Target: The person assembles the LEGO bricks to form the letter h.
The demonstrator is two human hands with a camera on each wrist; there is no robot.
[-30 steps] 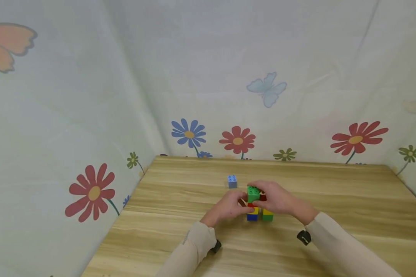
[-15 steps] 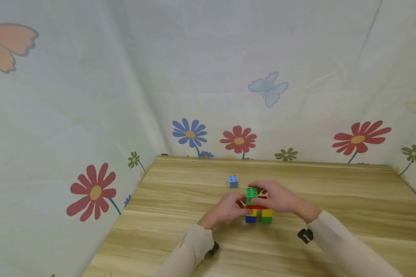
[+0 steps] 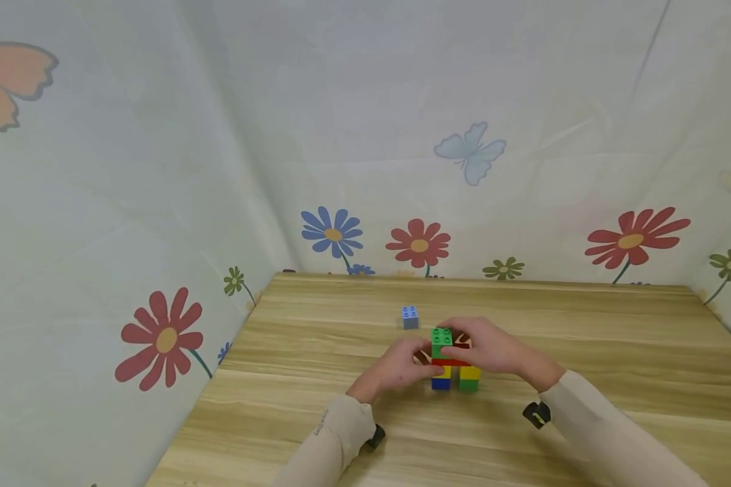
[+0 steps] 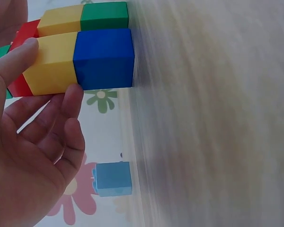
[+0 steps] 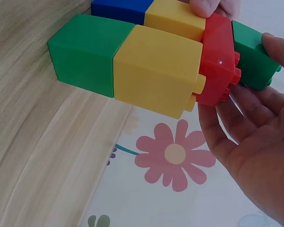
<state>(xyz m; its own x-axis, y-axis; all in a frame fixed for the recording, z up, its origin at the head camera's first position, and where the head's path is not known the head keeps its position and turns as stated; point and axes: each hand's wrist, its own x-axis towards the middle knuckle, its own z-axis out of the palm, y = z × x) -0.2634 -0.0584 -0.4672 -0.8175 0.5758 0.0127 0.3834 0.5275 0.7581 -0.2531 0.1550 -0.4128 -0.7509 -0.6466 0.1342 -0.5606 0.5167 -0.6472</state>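
A small arch of toy building bricks stands on the table. Its left column is a blue brick (image 4: 104, 59) under a yellow brick (image 4: 54, 68). The right column has a green brick (image 5: 87, 56) below another yellow brick (image 5: 156, 71), whose studs partly show. A red brick (image 5: 218, 59) bridges both columns, and a second green brick (image 3: 442, 339) sits on its left end. My left hand (image 3: 396, 365) pinches the left yellow brick, thumb in front and fingers behind. With the thumb on its front, my right hand (image 3: 490, 346) grips the upper green brick; its other fingers reach behind.
A light blue brick (image 3: 409, 319) stands alone behind the arch, slightly left. The wooden table (image 3: 317, 318) ends at a flower-printed cloth backdrop (image 3: 365, 169) at the back and left.
My right thumb has risen from the red brick to the upper green one, baring more of the red brick's front. Over the last half second, hands and bricks have barely moved.
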